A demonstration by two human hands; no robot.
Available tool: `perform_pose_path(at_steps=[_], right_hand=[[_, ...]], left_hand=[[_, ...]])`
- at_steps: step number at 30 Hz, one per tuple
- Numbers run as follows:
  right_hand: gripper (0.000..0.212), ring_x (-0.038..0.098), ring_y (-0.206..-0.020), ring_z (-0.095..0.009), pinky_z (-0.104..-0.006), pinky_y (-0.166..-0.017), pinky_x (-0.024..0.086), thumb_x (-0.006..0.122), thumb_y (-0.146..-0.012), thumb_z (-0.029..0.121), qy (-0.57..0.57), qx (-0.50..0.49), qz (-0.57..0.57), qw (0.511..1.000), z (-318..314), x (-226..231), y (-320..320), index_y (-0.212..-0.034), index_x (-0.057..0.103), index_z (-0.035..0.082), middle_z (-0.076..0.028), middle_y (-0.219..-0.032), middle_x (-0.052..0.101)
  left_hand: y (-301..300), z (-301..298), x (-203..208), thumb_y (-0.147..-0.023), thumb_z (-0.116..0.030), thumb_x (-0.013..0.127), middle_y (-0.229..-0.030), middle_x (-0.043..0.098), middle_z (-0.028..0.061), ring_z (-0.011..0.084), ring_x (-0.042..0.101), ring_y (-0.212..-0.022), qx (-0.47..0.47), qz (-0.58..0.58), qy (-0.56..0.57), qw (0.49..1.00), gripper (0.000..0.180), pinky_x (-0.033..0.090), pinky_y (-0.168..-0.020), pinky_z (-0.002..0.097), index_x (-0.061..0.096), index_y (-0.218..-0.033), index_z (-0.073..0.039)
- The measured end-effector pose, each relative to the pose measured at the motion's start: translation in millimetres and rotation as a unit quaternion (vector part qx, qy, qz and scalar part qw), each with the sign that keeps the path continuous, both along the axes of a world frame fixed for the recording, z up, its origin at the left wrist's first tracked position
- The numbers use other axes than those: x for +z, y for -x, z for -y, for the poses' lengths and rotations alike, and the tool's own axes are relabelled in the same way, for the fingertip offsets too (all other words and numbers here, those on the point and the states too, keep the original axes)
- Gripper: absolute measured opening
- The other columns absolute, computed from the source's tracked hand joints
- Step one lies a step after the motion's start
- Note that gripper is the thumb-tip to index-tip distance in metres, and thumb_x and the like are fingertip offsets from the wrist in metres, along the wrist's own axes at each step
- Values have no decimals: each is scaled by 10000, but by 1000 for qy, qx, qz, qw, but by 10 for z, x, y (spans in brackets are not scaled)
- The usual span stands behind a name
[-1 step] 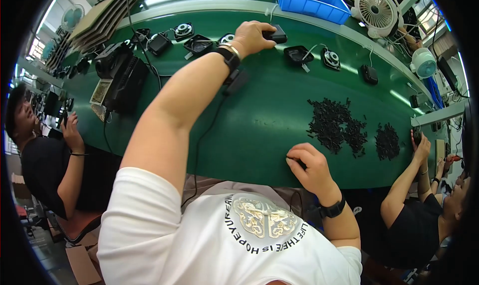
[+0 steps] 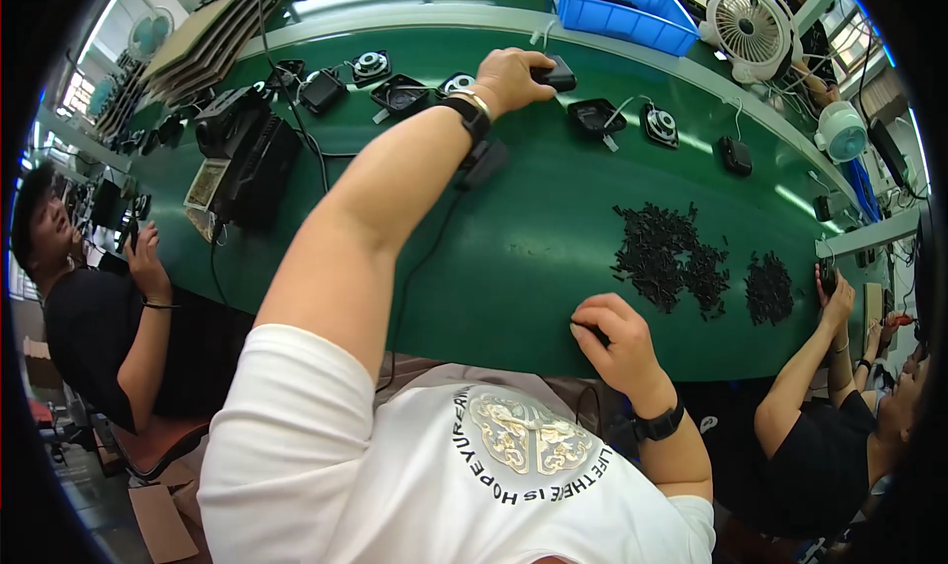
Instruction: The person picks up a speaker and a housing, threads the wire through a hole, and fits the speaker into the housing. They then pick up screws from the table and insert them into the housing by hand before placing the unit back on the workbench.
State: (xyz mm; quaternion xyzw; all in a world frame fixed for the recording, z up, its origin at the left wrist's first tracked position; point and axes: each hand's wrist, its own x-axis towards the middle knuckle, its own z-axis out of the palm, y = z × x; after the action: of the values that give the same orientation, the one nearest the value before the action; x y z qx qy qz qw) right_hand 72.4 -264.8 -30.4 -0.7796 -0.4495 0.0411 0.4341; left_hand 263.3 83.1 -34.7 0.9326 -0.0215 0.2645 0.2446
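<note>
My left hand reaches across to the far side of the green table, its fingers closed round a black box-shaped speaker housing. Close to the near edge, my right hand has its fingers curled in; a dark speck shows at the fingertips, too small to name. Beyond that hand lie loose heaps of short black strips, with a separate smaller heap to their right. An open black housing and a round speaker driver, joined by a white wire, rest right of my left hand.
More open housings and drivers line the far left. A black machine stands on the left with cables. At the back are a blue bin and white fan. Co-workers sit on both sides; a closed black housing lies far right.
The whole view has shifted slightly. Both hands keep nearly the same pose, and the left hand still holds the speaker housing.
</note>
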Motion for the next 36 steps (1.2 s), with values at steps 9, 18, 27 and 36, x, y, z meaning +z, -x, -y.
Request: perform_pose_path(at_steps=[9,18,27,36], right_hand=[[114,635,-832,-284,-358,-689,516,722,-767,-24,16,-41,62,997,50,-56,129,-870,679,1,-121,-943,646],[112,632,-817,-280,-351,-678,512,720,-766,-29,21,-44,61,997,30,-62,101,-865,679,2,-122,-942,645],[231,647,-868,-293,-358,-713,532,752,-750,-4,44,17,8,999,84,343,-51,-966,673,18,-131,-1014,653],[537,567,-1187,-308,-408,-1003,464,761,-740,65,204,136,318,916,-1413,918,-1723,-1245,576,84,-110,-1229,628]], left_hand=[[-520,321,-400,-683,-414,805,-1138,703,89,310,621,-1099,11,-64,4,998,501,463,-1006,387,736,-1140,-220],[-327,418,-204,-722,-444,789,-1319,612,114,357,488,-1293,22,-159,-53,986,688,385,-1075,507,582,-1353,-263],[561,-457,533,-692,-433,808,-1419,508,264,421,454,-1334,33,-237,-84,967,981,403,-1101,452,369,-1498,-88],[1235,-1031,150,-606,-608,835,-1407,528,228,383,487,-1317,200,-333,44,920,1131,428,-1071,444,407,-1459,0]])
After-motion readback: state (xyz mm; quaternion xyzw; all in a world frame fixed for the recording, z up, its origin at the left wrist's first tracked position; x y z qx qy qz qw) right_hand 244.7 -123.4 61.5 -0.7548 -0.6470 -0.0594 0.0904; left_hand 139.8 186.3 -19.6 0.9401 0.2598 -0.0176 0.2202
